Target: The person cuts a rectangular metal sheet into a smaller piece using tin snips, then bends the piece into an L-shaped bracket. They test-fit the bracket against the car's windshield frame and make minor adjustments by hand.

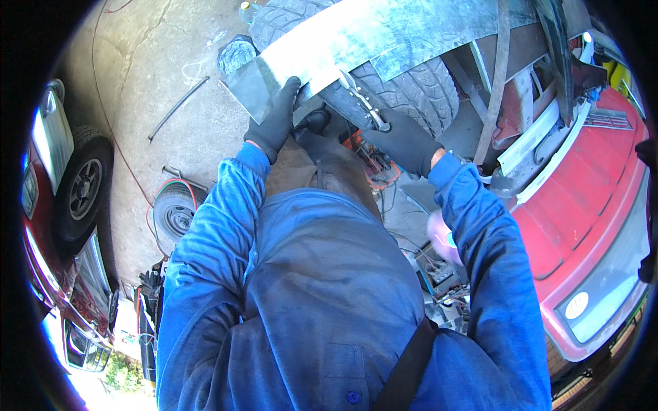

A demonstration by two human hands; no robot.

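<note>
A long, bright metal sheet (411, 34) spans the upper middle of the frame, above a thick-treaded tyre (418, 96). The left hand (273, 116), in a dark glove, has its grip pinched on the sheet's lower left end, thumb on top. The right hand (408, 144), likewise gloved, has its grip closed around the handles of locking pliers (363, 99); their nose meets the sheet's lower edge, though whether they are locked there cannot be told.

The sheet already has a stepped lower edge, and its left end shows a darker, squarish section that may be bent or a separate piece. It looks hand-held at that end, with no fastening visible there; how much work is left cannot be judged from this view.

A round white emblem (576, 305) sits on the red vehicle body (582, 192) at the lower right of the frame, its marking too small to make out. No lettering is discernible on the sheet or pliers.
</note>
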